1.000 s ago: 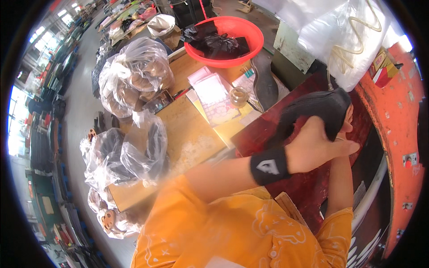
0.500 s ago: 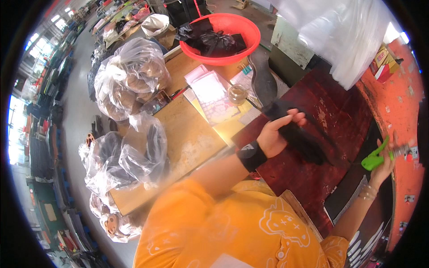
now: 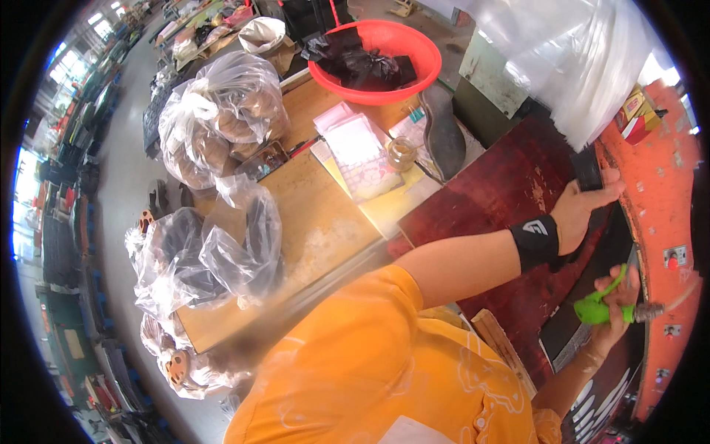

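Note:
My left hand [image 3: 573, 218], with a black wristband, reaches across to the right side of the red-brown board [image 3: 473, 196]. Its fingers are closed on a thin black piece of material [image 3: 588, 169], which sticks up past them; its lower part is partly hidden by the hand. Close by, nearer to me, my right hand [image 3: 614, 318] is wrapped round a bright green air blow gun [image 3: 592, 308] with a lever. A ribbed metal fitting and a pale hose run from the gun toward the orange machine [image 3: 654, 200].
A red basin [image 3: 377, 92] with black plastic bags stands at the back. On the wooden table [image 3: 310, 237] lie papers [image 3: 362, 152], a glass jar [image 3: 401, 154], a dark sole [image 3: 444, 137] and clear bags [image 3: 222, 118]. Plastic sheeting [image 3: 569, 66] hangs at the upper right, near a small box [image 3: 637, 115].
My left hand has swung right with the black piece, from over the board's middle to beside the orange machine. My right hand, still holding the air blow gun, has come slightly nearer to me.

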Action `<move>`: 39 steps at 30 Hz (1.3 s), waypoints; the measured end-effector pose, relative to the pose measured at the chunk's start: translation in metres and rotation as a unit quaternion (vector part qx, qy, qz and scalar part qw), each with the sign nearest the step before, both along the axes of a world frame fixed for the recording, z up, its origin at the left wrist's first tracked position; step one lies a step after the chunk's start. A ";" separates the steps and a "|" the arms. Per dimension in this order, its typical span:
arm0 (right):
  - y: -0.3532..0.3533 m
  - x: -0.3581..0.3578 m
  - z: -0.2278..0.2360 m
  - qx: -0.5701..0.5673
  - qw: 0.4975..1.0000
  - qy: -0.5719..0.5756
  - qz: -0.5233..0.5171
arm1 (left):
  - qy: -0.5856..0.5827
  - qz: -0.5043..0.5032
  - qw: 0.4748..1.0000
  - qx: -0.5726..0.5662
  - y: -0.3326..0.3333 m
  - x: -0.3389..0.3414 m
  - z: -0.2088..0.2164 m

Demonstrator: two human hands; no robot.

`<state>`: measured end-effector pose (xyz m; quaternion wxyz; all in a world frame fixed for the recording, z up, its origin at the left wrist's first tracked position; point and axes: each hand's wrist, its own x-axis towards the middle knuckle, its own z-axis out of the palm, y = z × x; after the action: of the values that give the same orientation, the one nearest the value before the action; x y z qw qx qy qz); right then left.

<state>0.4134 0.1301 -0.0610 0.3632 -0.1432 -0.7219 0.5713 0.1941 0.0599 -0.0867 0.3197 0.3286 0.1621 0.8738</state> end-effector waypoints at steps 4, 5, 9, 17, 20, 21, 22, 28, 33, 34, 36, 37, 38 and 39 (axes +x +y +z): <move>-0.022 0.021 0.016 0.002 0.999 0.026 0.046 | -0.271 -0.175 0.946 -0.040 -0.011 0.005 -0.035; -0.030 0.018 0.017 0.004 0.999 0.039 0.035 | -0.306 -0.154 0.936 -0.086 -0.021 0.001 -0.052; -0.061 -0.020 0.011 -0.005 0.986 0.165 -0.002 | -0.421 -0.151 0.885 -0.126 -0.061 -0.003 -0.116; -0.052 -0.079 0.005 -0.150 0.929 0.277 0.193 | -0.370 -0.131 0.914 -0.103 -0.070 0.002 -0.125; -0.052 -0.079 0.009 -0.050 0.986 0.156 -0.015 | -0.392 -0.136 0.902 -0.123 -0.071 0.001 -0.121; -0.052 -0.081 0.010 -0.017 0.993 0.059 -0.105 | -0.387 -0.139 0.903 -0.126 -0.072 0.001 -0.120; -0.054 -0.082 0.009 -0.113 0.976 0.187 0.009 | -0.382 -0.137 0.907 -0.113 -0.072 0.001 -0.121; -0.050 -0.099 0.014 -0.060 0.973 0.192 0.114 | -0.409 -0.166 0.893 -0.085 -0.074 -0.003 -0.121; -0.042 -0.095 0.021 -0.091 0.987 0.130 -0.037 | -0.398 -0.164 0.900 -0.063 -0.075 -0.002 -0.121; -0.041 -0.092 0.020 -0.130 0.940 0.224 0.221 | -0.374 -0.146 0.915 -0.037 -0.074 -0.001 -0.123; -0.034 -0.089 0.017 -0.051 0.970 0.176 0.162 | -0.359 -0.144 0.921 -0.053 -0.072 -0.002 -0.126; -0.032 -0.088 0.015 -0.065 0.992 0.079 -0.077 | -0.369 -0.130 0.918 -0.064 -0.072 -0.002 -0.127; -0.025 -0.086 0.013 0.004 0.992 0.059 -0.114 | -0.382 -0.131 0.911 -0.077 -0.070 -0.003 -0.128; -0.024 -0.082 0.011 -0.045 0.988 0.149 0.014 | -0.355 -0.156 0.920 -0.054 -0.072 -0.003 -0.129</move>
<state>0.3310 0.1062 -0.0503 0.4521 -0.0623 -0.6349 0.6234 0.1907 -0.0117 -0.2155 0.5056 0.0003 0.0317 0.8622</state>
